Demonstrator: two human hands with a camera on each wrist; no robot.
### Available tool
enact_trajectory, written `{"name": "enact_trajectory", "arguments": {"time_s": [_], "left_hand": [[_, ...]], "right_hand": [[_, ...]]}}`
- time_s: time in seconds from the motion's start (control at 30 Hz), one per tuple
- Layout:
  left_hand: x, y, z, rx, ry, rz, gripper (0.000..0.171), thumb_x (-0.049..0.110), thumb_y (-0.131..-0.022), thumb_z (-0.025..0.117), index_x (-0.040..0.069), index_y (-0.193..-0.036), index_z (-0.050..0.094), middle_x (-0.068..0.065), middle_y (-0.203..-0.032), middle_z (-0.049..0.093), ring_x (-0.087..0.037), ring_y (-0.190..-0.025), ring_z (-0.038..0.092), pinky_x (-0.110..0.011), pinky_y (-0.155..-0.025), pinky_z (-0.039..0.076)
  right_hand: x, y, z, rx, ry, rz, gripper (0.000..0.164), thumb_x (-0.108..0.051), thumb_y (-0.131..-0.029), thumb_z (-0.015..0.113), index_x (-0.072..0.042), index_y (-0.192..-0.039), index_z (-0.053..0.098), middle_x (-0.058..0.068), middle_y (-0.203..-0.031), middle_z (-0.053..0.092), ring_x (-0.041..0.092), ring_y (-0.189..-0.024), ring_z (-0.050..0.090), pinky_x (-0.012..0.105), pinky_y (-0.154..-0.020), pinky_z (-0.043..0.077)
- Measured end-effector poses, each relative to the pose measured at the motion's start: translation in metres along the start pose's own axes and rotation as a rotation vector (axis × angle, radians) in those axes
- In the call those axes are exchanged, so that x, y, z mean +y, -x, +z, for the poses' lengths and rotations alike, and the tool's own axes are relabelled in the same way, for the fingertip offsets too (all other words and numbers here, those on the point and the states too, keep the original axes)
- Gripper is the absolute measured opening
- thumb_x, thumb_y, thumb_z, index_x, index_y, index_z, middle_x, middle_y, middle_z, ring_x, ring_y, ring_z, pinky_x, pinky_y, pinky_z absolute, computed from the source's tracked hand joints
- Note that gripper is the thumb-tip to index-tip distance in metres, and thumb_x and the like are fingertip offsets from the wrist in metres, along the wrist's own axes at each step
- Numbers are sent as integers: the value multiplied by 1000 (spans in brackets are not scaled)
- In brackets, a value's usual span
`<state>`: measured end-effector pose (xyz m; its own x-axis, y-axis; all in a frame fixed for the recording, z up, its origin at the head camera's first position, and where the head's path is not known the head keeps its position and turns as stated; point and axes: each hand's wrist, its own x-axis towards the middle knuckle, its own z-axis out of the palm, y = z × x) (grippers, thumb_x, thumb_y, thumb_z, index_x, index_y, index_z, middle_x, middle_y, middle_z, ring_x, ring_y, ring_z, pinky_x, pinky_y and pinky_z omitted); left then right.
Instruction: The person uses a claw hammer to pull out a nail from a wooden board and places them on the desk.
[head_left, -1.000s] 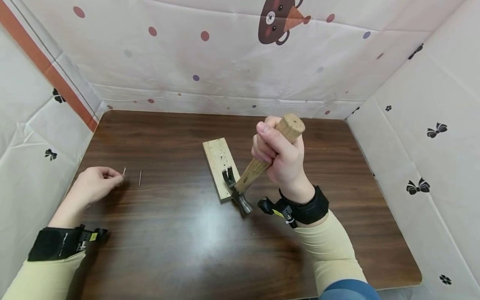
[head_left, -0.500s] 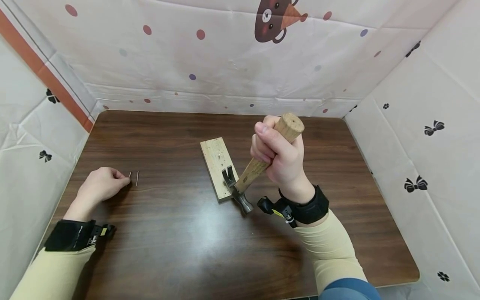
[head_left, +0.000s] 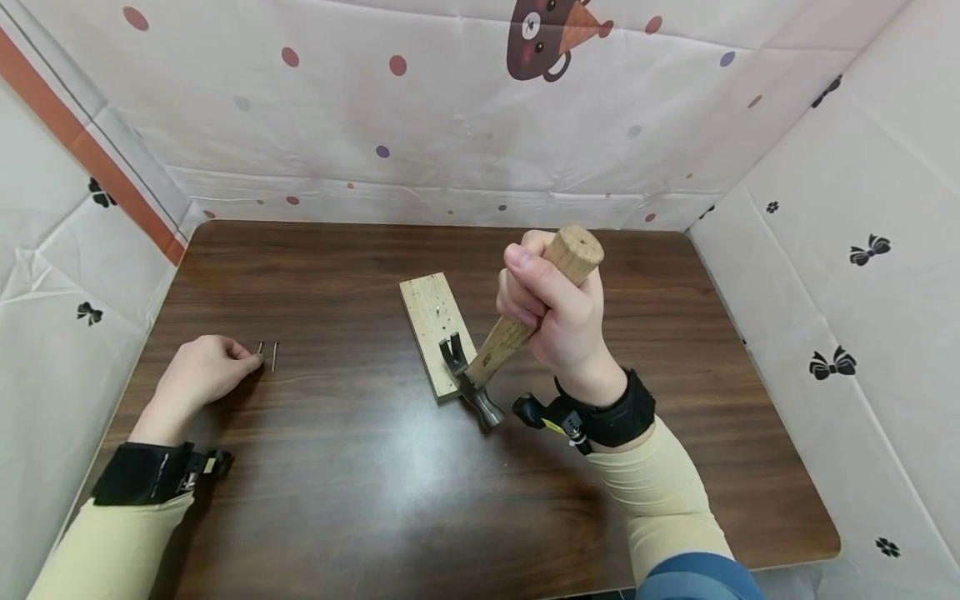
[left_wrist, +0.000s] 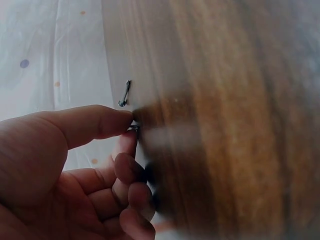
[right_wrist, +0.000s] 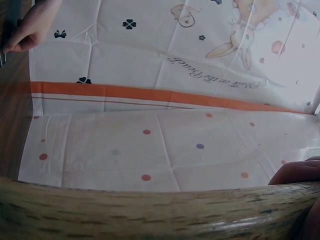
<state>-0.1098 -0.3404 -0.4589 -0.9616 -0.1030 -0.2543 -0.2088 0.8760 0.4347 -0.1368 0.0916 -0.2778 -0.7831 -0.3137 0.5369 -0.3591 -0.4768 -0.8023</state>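
Note:
Near the table's left side, my left hand (head_left: 201, 375) pinches a nail (head_left: 261, 347) between thumb and forefinger. Only one end shows above the fingertips in the head view; the left wrist view catches a bit of that nail (left_wrist: 134, 128) between them. A second nail (head_left: 274, 357) lies just right of the hand. My right hand (head_left: 558, 304) grips the wooden handle of a claw hammer (head_left: 501, 348), butt end up. The hammer's steel head leans against the near right edge of a wooden board (head_left: 427, 321). Small dark marks and a tiny shiny bit dot the board.
The dark brown wood-grain table (head_left: 337, 483) has patterned white sheets (head_left: 330, 125) hung along its back and both sides. Black straps with small cameras wrap both wrists. In the right wrist view the hammer handle fills the bottom.
My left hand has moved right with the pinched nail, closer to the nail lying on the table, then almost stopped. The right hand and hammer have stayed in place.

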Motion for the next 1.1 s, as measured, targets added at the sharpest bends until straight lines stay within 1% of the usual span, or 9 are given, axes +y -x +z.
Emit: {"name": "enact_trajectory", "arguments": {"time_s": [0.07, 0.37, 0.6, 0.77, 0.9, 1.0, 1.1], "left_hand": [[0, 0, 0, 6, 2, 0, 34, 34, -100, 71, 5, -83, 77, -9, -81, 70, -27, -72, 60, -36, -60, 43], [-1, 2, -1, -10, 4, -10, 38, 41, -100, 68, 6, -84, 76, -8, -81, 69, -27, -72, 60, -35, -59, 43], [-3, 2, 0, -27, 8, -22, 42, 43, -102, 67, 5, -88, 76, -11, -83, 70, -28, -74, 61, -36, -59, 43], [-4, 1, 1, -34, 16, -17, 48, 46, -105, 61, 3, -89, 75, -9, -81, 68, -27, -74, 60, -36, -60, 43], [-4, -2, -3, -40, 17, -7, 51, 46, -108, 55, 3, -87, 72, -8, -77, 64, -27, -73, 58, -36, -62, 43], [-2, -5, -6, -9, 20, 2, 51, 45, -109, 52, 2, -87, 69, -9, -76, 62, -28, -71, 57, -37, -61, 42], [8, -9, -7, 66, 37, 10, 47, 45, -109, 52, 2, -93, 65, -9, -76, 62, -29, -70, 57, -38, -59, 41]], "right_hand": [[0, 0, 0, -1, 0, 4, 35, -4, -96, 50, -6, -64, 36, 1, -47, 23, 14, -38, 21, 31, -39, 22], [2, -1, 0, 7, 1, 2, 36, -3, -96, 51, -6, -64, 35, 1, -47, 22, 13, -38, 20, 30, -39, 21], [3, -4, 1, 6, -6, 13, 36, -3, -96, 50, -6, -64, 34, 1, -48, 21, 13, -39, 19, 30, -39, 20], [5, -7, 2, 2, -2, 25, 39, -4, -97, 49, -8, -62, 33, 1, -48, 21, 13, -38, 20, 29, -39, 18], [5, -14, 5, 10, 20, 38, 41, -6, -98, 52, -9, -61, 33, 0, -49, 21, 15, -39, 21, 30, -40, 19], [5, -23, 6, 19, 31, 77, 42, -7, -98, 54, -9, -62, 34, 0, -49, 21, 16, -39, 21, 31, -40, 19], [7, -37, 5, 21, 41, 151, 41, -7, -99, 56, -10, -63, 36, -2, -50, 23, 15, -40, 22, 30, -41, 20]]}}
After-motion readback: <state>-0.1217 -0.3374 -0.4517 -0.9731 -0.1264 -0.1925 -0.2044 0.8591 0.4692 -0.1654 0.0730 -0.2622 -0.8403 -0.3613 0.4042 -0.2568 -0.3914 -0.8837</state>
